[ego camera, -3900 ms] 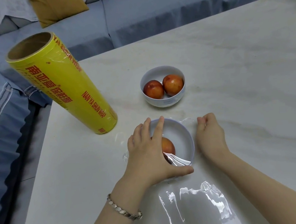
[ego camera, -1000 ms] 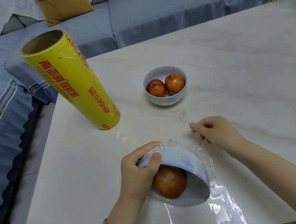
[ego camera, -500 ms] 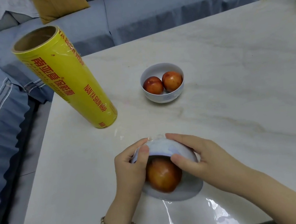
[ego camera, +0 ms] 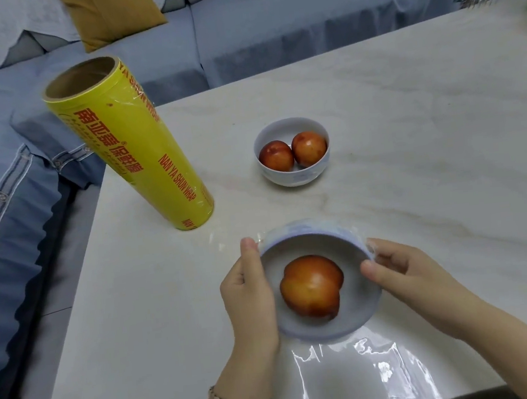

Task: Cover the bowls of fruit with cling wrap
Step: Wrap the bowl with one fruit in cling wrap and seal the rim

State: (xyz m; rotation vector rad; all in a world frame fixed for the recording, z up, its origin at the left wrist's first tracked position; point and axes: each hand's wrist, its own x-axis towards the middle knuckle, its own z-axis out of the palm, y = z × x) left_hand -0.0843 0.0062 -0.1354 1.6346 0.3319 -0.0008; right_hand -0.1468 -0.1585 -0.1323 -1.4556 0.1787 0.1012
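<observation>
A white near bowl (ego camera: 359,316) with one red-orange fruit (ego camera: 312,287) is tipped toward me, lifted off the table, with clear cling wrap stretched over its mouth. My left hand (ego camera: 250,298) grips its left rim. My right hand (ego camera: 403,269) grips the right side, pinching the wrap against the wall. A loose tail of cling wrap (ego camera: 365,374) lies on the table below the bowl. A far bowl (ego camera: 294,176) with two fruits stands uncovered farther back. The yellow cling wrap roll (ego camera: 130,148) stands upright at the left.
The marble table (ego camera: 412,138) has its left edge near the roll and its front edge just below the loose wrap. A blue sofa (ego camera: 237,23) with a mustard cushion runs behind and to the left. Part of a pale object shows at the right edge.
The near bowl was resting flat under both hands, then my left hand lifted and tipped it. My right hand came back to its right side, and its mouth now faces me more.
</observation>
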